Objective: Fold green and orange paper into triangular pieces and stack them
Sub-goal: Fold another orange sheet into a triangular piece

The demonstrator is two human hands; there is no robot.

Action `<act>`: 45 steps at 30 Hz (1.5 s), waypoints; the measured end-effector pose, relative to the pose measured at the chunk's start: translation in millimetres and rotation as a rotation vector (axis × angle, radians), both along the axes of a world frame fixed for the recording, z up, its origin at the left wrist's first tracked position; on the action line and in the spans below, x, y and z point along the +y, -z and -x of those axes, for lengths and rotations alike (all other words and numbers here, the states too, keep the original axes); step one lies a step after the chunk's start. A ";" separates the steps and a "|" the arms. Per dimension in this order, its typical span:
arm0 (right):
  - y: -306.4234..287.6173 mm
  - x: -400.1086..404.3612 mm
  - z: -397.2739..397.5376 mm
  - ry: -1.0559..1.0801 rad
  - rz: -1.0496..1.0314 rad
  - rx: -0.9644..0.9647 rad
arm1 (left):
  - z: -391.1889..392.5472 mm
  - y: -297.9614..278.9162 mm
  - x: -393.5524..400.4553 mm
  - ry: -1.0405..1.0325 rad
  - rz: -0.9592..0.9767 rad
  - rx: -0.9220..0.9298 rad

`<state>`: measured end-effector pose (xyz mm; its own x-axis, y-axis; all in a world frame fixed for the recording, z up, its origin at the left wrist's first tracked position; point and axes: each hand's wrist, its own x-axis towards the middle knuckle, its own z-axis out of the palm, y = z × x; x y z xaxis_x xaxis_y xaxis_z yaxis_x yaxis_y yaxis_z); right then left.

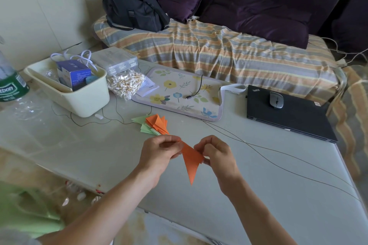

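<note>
A: Obs. 1. Both hands hold one orange paper piece [191,162] above the table [268,195]. Left hand [159,154] pinches its upper left corner; right hand [216,155] pinches the upper right edge. The long point hangs down, toward the person.

B: Fingers curled on both?

A: Yes, both closed on the paper. Exact finger placement is hidden behind the knuckles. The piece is clear of the table surface.

B: Where is the stack?

A: The pile of folded pieces [154,124] lies on the table just beyond the hands, orange on top, green fanned out underneath. It sits near the floral mat [179,93] and close to a thin cable [278,157].

B: Judgement on stage?

A: The piece looks folded or nearly so. Next would be a final crease or laying it on the pile.

B: Risks?

A: 1) Creasing in the air, with no flat backing, could let the edges slip and skew the triangle. 2) The pile is loosely fanned, not squared; setting a piece down off-centre may slide the top ones off. 3) The cable runs near the hands; a sleeve or wrist snagging it could drag the pile.
</note>
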<state>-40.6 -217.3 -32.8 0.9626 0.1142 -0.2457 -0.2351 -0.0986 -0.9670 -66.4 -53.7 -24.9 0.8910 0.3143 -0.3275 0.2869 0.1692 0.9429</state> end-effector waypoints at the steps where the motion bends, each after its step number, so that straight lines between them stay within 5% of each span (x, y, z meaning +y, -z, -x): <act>1: -0.1 -0.5 0.0 -0.011 -0.008 0.019 | 0.9 0.0 -0.7 0.032 -0.013 -0.003; 8: 0.3 1.5 3.6 -0.138 0.164 0.011 | 1.4 -0.5 -2.2 0.135 -0.083 -0.007; 27: -2.6 3.2 5.4 -0.150 0.169 0.018 | 2.1 -1.1 -2.0 0.213 -0.088 0.090; 35: 4.8 5.0 2.0 -0.003 0.183 -0.001 | 4.9 0.7 -4.6 0.249 -0.096 0.096; 45: 6.2 3.9 2.0 -0.128 0.065 0.069 | -1.9 -1.6 0.7 0.010 -0.166 0.101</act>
